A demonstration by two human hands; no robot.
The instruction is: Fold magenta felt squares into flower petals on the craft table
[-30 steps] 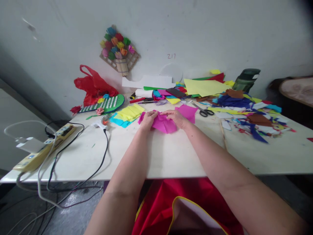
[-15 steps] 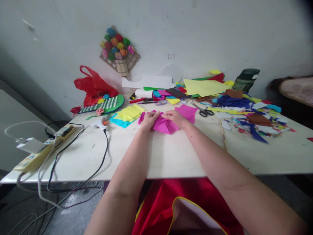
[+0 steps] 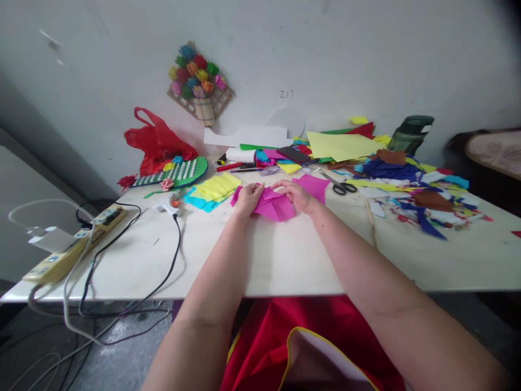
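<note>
In the head view my left hand (image 3: 248,201) pinches the left part of a creased magenta sheet of crepe paper (image 3: 277,209) at the middle of the table. My right hand (image 3: 298,196) is over the sheet's right side, its fingers bent and apart, gripping nothing that I can see. A second magenta sheet (image 3: 312,186) lies flat behind my right hand. Left of my hands, yellow sheets (image 3: 217,186) rest on blue sheets (image 3: 199,201). Black scissors (image 3: 344,188) lie to the right.
A white glue gun (image 3: 167,205) with a black cord and a power strip (image 3: 69,252) occupy the left. Paper scraps (image 3: 433,201) and a dark green bottle (image 3: 411,134) are at the right. A red plastic bag (image 3: 157,144) and a green board with flowers (image 3: 183,174) stand at back left.
My right hand has loosened its pinch on the magenta sheet and shifted slightly right, its fingers opening. My left hand keeps its hold in nearly the same place.
</note>
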